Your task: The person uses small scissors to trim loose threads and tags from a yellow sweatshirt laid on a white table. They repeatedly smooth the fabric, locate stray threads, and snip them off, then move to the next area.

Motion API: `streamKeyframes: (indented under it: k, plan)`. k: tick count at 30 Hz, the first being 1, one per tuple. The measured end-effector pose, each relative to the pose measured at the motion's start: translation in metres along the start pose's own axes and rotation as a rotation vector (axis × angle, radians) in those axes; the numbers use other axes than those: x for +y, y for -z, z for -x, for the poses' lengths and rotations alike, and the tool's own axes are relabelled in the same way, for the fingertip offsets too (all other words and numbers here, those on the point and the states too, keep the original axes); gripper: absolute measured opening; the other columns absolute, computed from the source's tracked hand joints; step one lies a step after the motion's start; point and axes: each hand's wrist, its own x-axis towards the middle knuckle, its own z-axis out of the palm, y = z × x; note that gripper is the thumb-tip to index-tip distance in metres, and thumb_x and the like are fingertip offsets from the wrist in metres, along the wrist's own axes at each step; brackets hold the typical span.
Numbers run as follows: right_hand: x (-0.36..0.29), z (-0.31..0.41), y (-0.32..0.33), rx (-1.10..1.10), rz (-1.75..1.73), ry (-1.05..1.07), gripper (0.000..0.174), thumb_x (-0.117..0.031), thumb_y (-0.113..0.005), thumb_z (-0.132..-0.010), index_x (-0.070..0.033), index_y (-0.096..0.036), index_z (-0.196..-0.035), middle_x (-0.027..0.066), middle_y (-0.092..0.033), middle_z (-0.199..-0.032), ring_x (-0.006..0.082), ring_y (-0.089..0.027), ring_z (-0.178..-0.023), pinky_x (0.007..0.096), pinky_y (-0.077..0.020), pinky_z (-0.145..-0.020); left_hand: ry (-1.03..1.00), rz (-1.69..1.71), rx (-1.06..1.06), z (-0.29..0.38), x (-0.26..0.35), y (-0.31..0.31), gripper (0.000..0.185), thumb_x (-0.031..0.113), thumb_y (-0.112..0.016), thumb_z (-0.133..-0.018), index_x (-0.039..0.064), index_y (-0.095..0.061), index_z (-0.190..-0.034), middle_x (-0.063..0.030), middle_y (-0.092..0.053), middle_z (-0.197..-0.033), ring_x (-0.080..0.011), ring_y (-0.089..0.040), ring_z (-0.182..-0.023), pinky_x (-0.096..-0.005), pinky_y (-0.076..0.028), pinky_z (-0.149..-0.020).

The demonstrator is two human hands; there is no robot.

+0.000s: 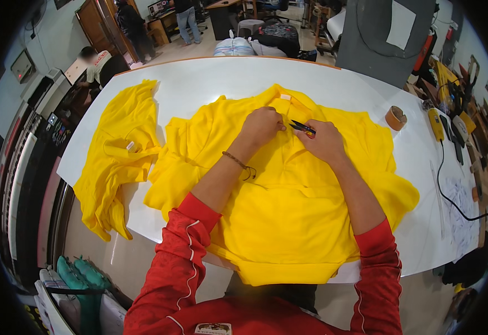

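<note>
A yellow collared shirt lies spread in front of me, its collar at the far side and its hem hanging over the near table edge. My left hand is closed at the front opening below the collar, fingertips pinching the cloth there; any thread between them is too fine to see. In my right hand is a pair of small thread snips, dark blades pointing left toward the left fingertips. Left of this shirt, a second yellow shirt lies crumpled, with a pale label inside its collar.
The white table carries a brown tape roll at right. Beyond it lies a yellow corded tool, its black cable curving over the right edge. A wide printer-like machine stands at left. People are in the background.
</note>
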Motion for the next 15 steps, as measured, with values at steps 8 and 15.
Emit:
streamKeyframes:
  k: [8, 15]
  plan:
    - [-0.002, 0.001, 0.003, -0.009, -0.003, -0.004, 0.040, -0.049, -0.076, -0.089, -0.010, -0.078, -0.099, 0.0125, -0.075, -0.081, 0.0339, -0.073, -0.078, 0.0436, -0.0572, -0.071, 0.034, -0.131, 0.000, 0.003, 0.013, 0.008, 0.019, 0.022, -0.077, -0.091, 0.004, -0.077, -0.093, -0.0140, -0.072, -0.100, -0.0329, -0.071, -0.098, -0.0449, -0.058, -0.086]
    - [-0.007, 0.002, 0.006, -0.005, -0.014, -0.011, 0.039, -0.048, -0.074, -0.089, -0.010, -0.075, -0.092, 0.0133, -0.074, -0.082, 0.0354, -0.072, -0.082, 0.0458, -0.0562, -0.071, 0.089, 0.127, 0.035, 0.005, -0.003, -0.001, 0.013, 0.013, -0.068, -0.094, 0.001, -0.070, -0.097, -0.0172, -0.072, -0.100, -0.0392, -0.068, -0.097, -0.0467, -0.055, -0.086]
